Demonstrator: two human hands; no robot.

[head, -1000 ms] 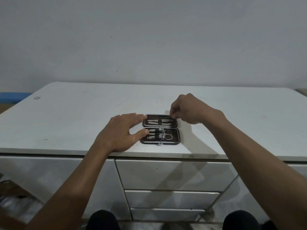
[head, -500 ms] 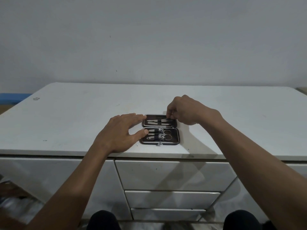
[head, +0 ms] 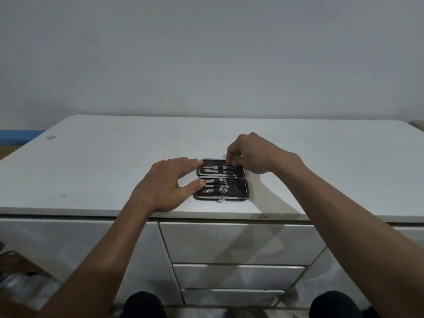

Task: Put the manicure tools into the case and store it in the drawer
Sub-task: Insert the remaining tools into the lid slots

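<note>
A dark manicure case lies open flat near the front edge of the white cabinet top. Its near half holds scissors, nail clippers and a file under an elastic strap. Its far half holds several slim metal tools. My left hand rests on the top, fingers spread, fingertips and thumb touching the case's left edge. My right hand hovers over the far half's right end, thumb and forefinger pinched on a thin metal tool lying in the case.
Below the top, a stack of three white drawers sits closed, with a white cabinet door to the left. A small speck lies at the far left of the top. My knees show at the bottom edge.
My right hand has moved left and down over the far half of the case, bringing the thin tool down into it. The left hand has stayed put.
</note>
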